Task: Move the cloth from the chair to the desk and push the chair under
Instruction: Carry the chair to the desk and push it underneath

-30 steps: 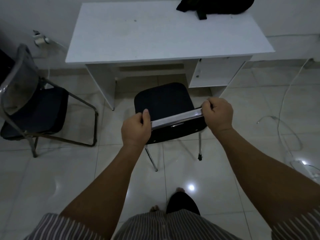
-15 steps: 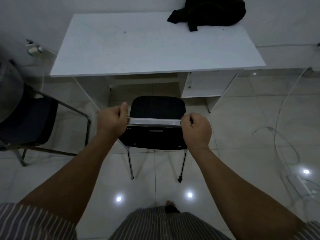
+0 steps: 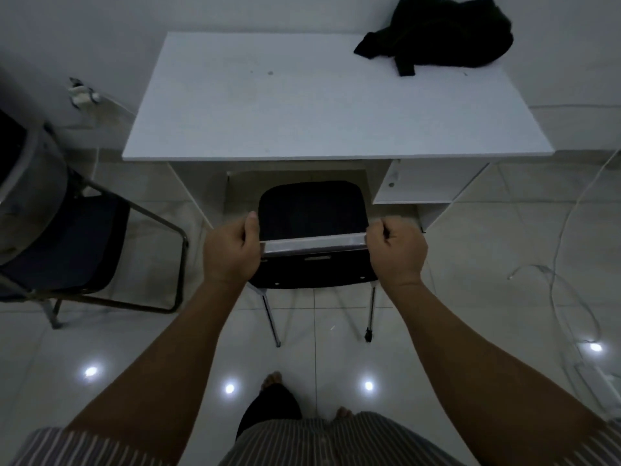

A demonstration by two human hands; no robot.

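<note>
Crumpled black cloth (image 3: 440, 31) lies upper right on the white rectangular bench (image 3: 302, 112). Left hand (image 3: 232, 252) and right hand (image 3: 396, 252) are clamped on the black padded metal-framed chair (image 3: 311, 210) backrest at frame centre.

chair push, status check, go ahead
Left hand and right hand shut on chair backrest. Cloth on desk. Seat front at desk opening, nothing blocking.

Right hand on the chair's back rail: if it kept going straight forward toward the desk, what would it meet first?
Most likely the drawer unit under the desk. The right hand has its grip on the chair rail, and the unit's front sits just ahead of it, though depth is hard to judge here.
</note>
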